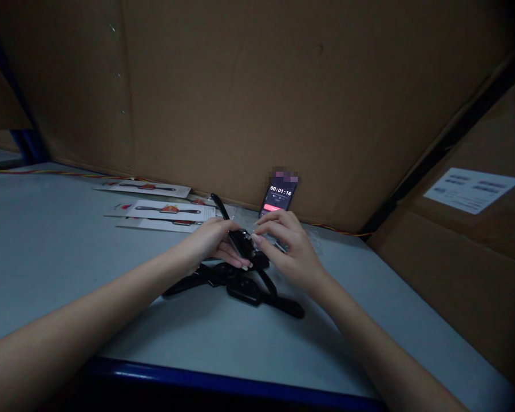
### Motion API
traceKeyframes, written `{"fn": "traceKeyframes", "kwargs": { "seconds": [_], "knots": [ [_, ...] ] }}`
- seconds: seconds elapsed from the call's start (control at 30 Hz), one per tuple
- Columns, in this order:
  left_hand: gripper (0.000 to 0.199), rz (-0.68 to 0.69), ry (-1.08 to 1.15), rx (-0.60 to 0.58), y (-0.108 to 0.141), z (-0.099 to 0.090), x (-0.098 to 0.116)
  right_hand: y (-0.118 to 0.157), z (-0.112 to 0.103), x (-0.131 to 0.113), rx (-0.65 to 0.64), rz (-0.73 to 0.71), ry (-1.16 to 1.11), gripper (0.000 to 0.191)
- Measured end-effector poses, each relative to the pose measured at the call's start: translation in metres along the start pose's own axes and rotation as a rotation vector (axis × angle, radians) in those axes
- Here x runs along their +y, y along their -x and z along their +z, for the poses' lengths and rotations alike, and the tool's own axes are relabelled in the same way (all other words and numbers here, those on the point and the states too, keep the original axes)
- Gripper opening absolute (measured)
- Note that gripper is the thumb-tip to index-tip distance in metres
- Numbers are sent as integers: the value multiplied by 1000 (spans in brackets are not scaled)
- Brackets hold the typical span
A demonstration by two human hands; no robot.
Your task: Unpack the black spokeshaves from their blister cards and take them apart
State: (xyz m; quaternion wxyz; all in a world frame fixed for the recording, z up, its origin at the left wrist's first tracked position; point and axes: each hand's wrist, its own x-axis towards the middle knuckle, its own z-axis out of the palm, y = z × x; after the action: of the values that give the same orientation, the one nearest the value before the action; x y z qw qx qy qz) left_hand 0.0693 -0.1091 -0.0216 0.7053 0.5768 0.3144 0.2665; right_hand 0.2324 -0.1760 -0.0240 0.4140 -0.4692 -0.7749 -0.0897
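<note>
In the head view, your left hand (217, 237) holds a black two-handled tool (241, 244) in its fingers, before the phone (278, 195); your right hand's (290, 245) fingers bunch at its middle, gripping what I cannot tell. A slack left grip could drop it onto the loose black tools (244, 290) crowding below, nearer you than the phone; printed cards (165, 210) lie left of the phone.

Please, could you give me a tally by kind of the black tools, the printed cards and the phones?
Black tool in the left hand: 1
Loose black tools on the table: at least 2, as they overlap
Printed cards: at least 3, as they overlap too
Phone: 1
Total: at least 7
</note>
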Motion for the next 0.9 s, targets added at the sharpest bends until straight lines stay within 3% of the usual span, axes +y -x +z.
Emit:
{"fn": "traceKeyframes", "kwargs": {
  "seconds": [0.17, 0.67, 0.9],
  "knots": [
    [25, 0, -9, 3, 1, -1, 1, 0, 0, 2, -6, -4, 63, 11],
    [24, 11, -39, 20, 3, 2, 2, 1, 0, 2, -77, -32, -64, 24],
    [23, 2, -23, 20, 1, 1, 1, 1, 2, 1, -38, 60, 1, 15]
  ]
}}
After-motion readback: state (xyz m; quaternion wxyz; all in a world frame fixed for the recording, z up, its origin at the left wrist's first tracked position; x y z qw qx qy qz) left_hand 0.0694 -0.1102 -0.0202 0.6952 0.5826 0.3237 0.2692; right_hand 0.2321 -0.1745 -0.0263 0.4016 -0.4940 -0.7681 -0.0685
